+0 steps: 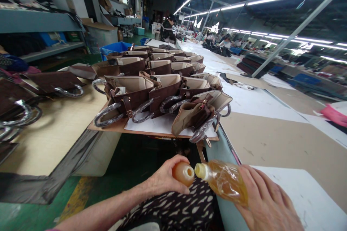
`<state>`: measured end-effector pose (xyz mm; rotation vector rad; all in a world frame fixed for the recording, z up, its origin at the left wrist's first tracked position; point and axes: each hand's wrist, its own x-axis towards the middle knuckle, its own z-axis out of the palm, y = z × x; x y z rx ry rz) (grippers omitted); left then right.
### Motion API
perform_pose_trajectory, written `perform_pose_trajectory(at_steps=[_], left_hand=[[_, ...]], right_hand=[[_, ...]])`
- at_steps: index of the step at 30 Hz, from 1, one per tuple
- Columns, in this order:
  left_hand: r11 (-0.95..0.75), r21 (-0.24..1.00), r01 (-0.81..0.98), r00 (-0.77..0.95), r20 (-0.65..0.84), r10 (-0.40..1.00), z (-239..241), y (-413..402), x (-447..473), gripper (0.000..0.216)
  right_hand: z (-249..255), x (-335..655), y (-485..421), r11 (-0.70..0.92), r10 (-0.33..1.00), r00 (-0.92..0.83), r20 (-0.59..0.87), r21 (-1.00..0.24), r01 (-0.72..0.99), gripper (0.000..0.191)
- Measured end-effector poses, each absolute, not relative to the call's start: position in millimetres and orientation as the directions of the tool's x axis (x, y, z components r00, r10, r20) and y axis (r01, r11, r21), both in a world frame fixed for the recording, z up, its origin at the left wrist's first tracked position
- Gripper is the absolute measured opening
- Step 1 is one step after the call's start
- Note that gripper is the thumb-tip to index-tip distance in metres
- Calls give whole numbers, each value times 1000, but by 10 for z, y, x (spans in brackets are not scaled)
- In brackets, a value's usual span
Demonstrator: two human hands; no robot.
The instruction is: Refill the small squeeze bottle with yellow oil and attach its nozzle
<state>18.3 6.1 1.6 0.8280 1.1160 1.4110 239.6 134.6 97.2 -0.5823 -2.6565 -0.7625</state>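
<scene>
- Where the lower edge of the view cuts in, the right hand (267, 202) is shown only in part. Its back faces the camera and its fingers curl round the base of a clear plastic bottle (225, 182). The palm and the bottle's bottom are hidden.
- Bottle: tilted almost flat, uncapped neck pointing left, filled with amber liquid. It is held over the near edge of the tabletop (284, 140), above the person's lap.
- Left hand (162, 180): thumb and fingers pinch an orange cap (183, 173), held just beside the bottle's neck. Whether cap and neck touch cannot be made out.
- Lap: a dark garment (176, 209) with pale flecks, cut off at the bottom edge.
- Handbags (135, 94): brown, open-topped, set in rows on a cardboard sheet (108, 127) beyond the hands. Their handles are wrapped in clear film. The rear rows overlap and cannot be counted.
- Tabletop: covered in white and brown sheets, running far back on the right.
- A co-worker (167, 30) stands at the far end of the rows, too small for detail.
- Further brown bags (51, 81) at the left are cut by the frame edge.
</scene>
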Motion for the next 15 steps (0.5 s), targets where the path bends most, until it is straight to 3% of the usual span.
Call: perform_pose_trajectory(at_steps=[15], left_hand=[[38, 952, -303, -161, -91, 983, -5, 59, 188, 68]], right_hand=[[994, 2387, 1321, 782, 293, -866, 406, 420, 461, 39]])
